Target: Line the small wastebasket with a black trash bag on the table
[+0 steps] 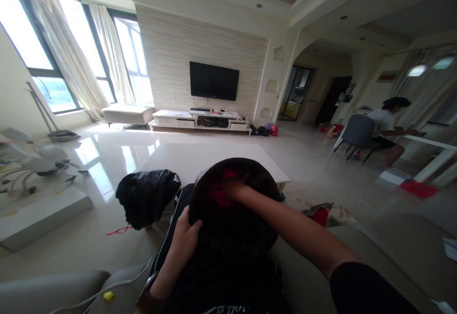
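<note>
Head view: a dark round bowl (228, 230) is held up over the wearer's lap, at the near side of a low white bench (210, 154). The left hand (187, 233) has its grip closed on the bowl's left rim, thumb over the edge. The right hand (234, 188) reaches inside, touching pink cloth (222, 199); whether its grip is closed I cannot tell. A black bag (146, 199) sits to the left of the bowl.

Glossy pale floor tiles (100, 221) run round the bench, catching light from the tall windows (80, 35) and curtains (60, 52) at far left. On the far striped wall hangs a television (214, 81) above a long white cabinet (183, 122). At far right, a person (382, 118) sits on a grey chair (358, 130). Grey sofa cushions (394, 238) lie near right.
</note>
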Demonstrator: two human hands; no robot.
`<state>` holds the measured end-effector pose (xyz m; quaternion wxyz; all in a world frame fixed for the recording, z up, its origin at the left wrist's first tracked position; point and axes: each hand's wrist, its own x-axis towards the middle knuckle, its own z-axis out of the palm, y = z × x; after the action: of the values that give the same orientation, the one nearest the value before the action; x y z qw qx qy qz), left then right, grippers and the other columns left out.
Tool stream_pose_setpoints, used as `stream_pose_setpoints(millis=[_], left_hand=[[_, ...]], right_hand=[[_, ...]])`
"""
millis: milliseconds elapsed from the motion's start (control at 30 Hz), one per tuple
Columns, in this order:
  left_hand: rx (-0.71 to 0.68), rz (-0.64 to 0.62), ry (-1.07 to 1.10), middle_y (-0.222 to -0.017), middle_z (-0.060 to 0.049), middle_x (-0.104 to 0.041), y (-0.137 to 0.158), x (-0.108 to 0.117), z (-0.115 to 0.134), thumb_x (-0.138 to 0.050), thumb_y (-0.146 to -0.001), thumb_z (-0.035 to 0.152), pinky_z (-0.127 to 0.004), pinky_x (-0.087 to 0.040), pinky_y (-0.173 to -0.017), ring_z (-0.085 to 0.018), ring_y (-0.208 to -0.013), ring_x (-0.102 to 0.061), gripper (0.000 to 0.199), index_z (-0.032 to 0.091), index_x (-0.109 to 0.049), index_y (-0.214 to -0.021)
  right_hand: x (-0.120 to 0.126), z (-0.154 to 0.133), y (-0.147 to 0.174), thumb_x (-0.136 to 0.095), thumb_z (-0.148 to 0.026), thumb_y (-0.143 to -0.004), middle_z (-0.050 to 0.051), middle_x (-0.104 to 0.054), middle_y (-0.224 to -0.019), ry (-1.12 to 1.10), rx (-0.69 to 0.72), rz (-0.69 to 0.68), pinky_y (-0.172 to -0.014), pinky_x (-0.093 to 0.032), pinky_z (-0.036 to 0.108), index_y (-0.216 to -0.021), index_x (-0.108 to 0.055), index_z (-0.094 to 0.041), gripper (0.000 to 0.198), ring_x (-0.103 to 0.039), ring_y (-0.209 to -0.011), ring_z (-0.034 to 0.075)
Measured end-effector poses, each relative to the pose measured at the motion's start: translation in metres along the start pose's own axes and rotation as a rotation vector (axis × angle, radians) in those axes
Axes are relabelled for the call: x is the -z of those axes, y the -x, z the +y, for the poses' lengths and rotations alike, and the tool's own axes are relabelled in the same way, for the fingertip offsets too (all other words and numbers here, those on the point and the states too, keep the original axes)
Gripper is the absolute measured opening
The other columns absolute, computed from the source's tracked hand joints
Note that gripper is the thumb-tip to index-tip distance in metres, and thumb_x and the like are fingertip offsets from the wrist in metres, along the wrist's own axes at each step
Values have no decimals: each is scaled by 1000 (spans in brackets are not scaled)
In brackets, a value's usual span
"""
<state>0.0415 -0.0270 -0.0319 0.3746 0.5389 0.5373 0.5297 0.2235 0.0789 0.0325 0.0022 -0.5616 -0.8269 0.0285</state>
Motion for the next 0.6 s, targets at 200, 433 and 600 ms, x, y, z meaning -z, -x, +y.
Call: stream_pose_setpoints(millis=[200, 433, 600], left_hand=[[40, 114, -24, -66, 1, -59, -15, 11, -11, -59, -57, 33, -35, -45, -67, -21, -68, -52, 19, 21, -61, -72], [76, 236, -9, -77, -1, -65, -22, 15, -23, -62, -60, 33, -39, -50, -76, -25, -77, -59, 28, 20, -63, -86], [56, 225, -44, -89, -6, -72, -21, 12, -25, -64, -63, 35, -46, -54, -87, -30, -88, -66, 39, 17, -67, -98]], right_hand=[[55, 29, 73, -58, -24, -96, 12, -74, -112, -187, 159, 539, -97, -54, 39, -109, -72, -18, 20, -68, -107, 26], [-35, 92, 95, -78, -56, -76, 13, -73, -114, -980, -298, 532, -87, -58, 44, -108, -64, -19, 51, -70, -100, 30], [-86, 85, 82, -74, -43, -71, 9, -78, -104, -1348, -348, 510, -83, -55, 37, -107, -73, -17, 45, -70, -94, 27]])
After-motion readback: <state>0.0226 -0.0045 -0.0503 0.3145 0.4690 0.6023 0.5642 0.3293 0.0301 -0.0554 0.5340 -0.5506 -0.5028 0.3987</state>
